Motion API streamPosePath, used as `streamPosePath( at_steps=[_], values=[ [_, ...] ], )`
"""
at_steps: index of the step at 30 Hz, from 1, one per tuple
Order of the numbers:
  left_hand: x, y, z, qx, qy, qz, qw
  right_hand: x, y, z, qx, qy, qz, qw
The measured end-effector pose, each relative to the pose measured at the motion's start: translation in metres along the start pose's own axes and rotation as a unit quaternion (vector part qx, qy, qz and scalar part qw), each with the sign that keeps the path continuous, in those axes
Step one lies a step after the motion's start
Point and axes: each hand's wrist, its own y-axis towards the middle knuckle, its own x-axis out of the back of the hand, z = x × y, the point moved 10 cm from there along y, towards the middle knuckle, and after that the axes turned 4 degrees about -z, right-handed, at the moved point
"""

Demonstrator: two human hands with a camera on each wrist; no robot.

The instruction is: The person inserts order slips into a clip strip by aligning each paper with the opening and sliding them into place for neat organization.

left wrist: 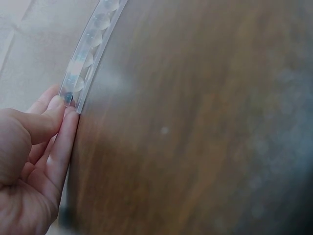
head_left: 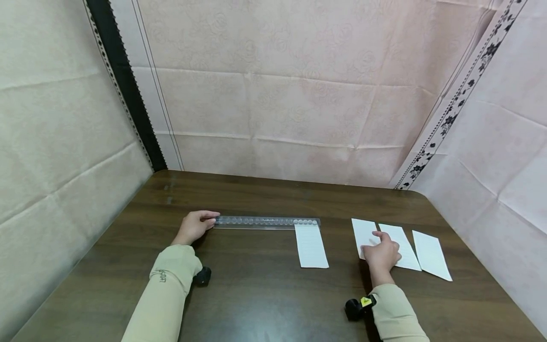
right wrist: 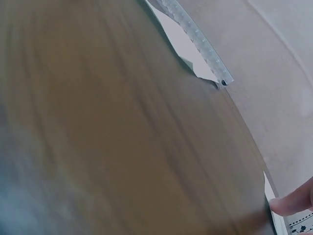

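- There's small dark lettering on the left sleeve [head_left: 164, 277], near the cuff, running sideways; it looks like "LEFT", though it's tiny.
- A yellow sticker [head_left: 365, 301] sits on the black wrist camera by the right sleeve, its mark too small to read.
- The paper slip [head_left: 311, 246] under the clear ruler [head_left: 267, 222] shows faint ruled lines, no legible words.
- The ruler's markings can't be made out.

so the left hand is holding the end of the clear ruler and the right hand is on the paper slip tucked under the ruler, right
Not quite. The left hand does hold the end of the clear ruler, but the right hand rests on the leftmost of three paper slips lying apart to the right. The slip under the ruler is untouched. The head view shows this.
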Motion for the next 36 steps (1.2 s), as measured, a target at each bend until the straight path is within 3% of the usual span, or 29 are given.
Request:
streamPosePath(
  at_steps=[18, 25, 28, 32, 36],
  values=[
    [-0.001, -0.001, 0.001, 0.0, 0.005, -0.003, 1.0, 0.001, 0.009, -0.006, 0.032, -0.011, 0.049, 0.998],
    [-0.001, -0.001, 0.002, 0.002, 0.007, -0.005, 1.0, 0.001, 0.007, -0.018, -0.036, 0.05, 0.079, 0.995],
    [-0.002, 0.0, 0.002, -0.005, 0.006, -0.005, 1.0, -0.001, 0.005, -0.026, -0.095, 0.106, 0.1, 0.985],
    [-0.001, 0.0, 0.002, -0.01, 0.004, -0.005, 0.9999, -0.008, 0.001, -0.032, -0.161, 0.196, 0.13, 0.959],
    [0.0, 0.0, 0.002, -0.009, 0.002, -0.007, 0.9999, -0.013, -0.003, -0.03, -0.18, 0.27, 0.141, 0.935]
  ],
)
